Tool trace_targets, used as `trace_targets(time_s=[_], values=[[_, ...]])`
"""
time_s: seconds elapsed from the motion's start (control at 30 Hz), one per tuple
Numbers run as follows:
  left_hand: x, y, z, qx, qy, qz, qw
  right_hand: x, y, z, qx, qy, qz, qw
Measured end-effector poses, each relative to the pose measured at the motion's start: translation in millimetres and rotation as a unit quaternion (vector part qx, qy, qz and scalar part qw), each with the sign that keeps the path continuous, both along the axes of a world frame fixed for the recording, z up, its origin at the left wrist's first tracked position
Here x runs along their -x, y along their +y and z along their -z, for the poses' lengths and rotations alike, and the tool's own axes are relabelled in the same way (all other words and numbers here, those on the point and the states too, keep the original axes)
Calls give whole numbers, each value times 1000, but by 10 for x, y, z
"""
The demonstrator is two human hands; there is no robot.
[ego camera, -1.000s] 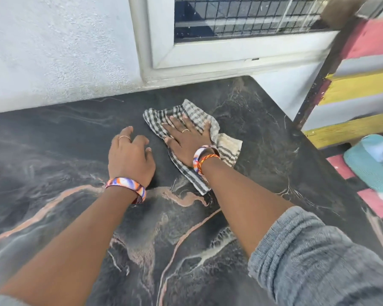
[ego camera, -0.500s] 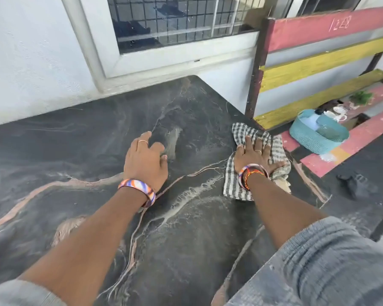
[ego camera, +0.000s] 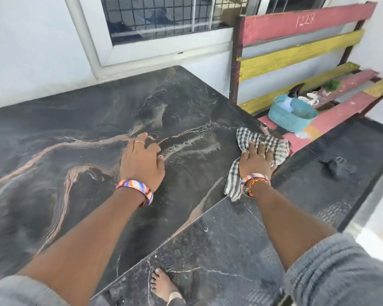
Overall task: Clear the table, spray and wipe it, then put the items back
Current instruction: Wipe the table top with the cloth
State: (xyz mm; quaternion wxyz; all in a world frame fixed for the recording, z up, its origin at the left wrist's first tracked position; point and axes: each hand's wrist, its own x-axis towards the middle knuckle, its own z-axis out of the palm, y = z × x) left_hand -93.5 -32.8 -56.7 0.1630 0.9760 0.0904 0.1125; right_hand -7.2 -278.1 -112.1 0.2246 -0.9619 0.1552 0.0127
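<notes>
Right hand (ego camera: pixel 255 161) presses checked cloth (ego camera: pixel 261 143) flat-fingered, left hand (ego camera: pixel 142 162) rests loosely open on table (ego camera: pixel 64 129) (bench (ego camera: pixel 296 27) chalked "1223").

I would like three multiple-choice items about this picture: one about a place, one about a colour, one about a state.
1. Where does the checked cloth lie?
A. at the table's right edge
B. on the bench
C. in the basket

2. What colour is the basket on the bench?
A. red
B. teal
C. white

3. How is the left hand?
A. gripping the cloth
B. resting on the table, holding nothing
C. raised in the air

Key: 1 A, the right hand presses it at that edge. 2 B, its woven wall is teal. 3 B, it rests on the dark top, away from the cloth.
</notes>
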Motion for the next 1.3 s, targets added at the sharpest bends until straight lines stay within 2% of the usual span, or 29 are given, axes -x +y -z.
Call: trace_targets(time_s=[0.1, 0.3, 0.5, 0.6, 1.0, 1.3], values=[[322, -5, 18, 0, -4, -27, 1000, 356, 273, 56, -9, -44, -34, 998], [861, 79, -1, -8, 22, -91, 996, 1093, 904, 101, 31, -46, -126, 991], [1194, 320, 15, -23, 58, -116, 991, 1620, 1497, 28, 54, -19, -302, 952], [1280, 422, 26, -21, 73, -133, 988, 1637, 1582, -7, 59, -16, -345, 937], [1114, 621, 6, -28, 94, -144, 985, 1288, 1760, 48, 98, -1, -333, 938], [559, 979, 21, -22, 89, -116, 989, 813, 1971, 46, 102, 12, -295, 950]])
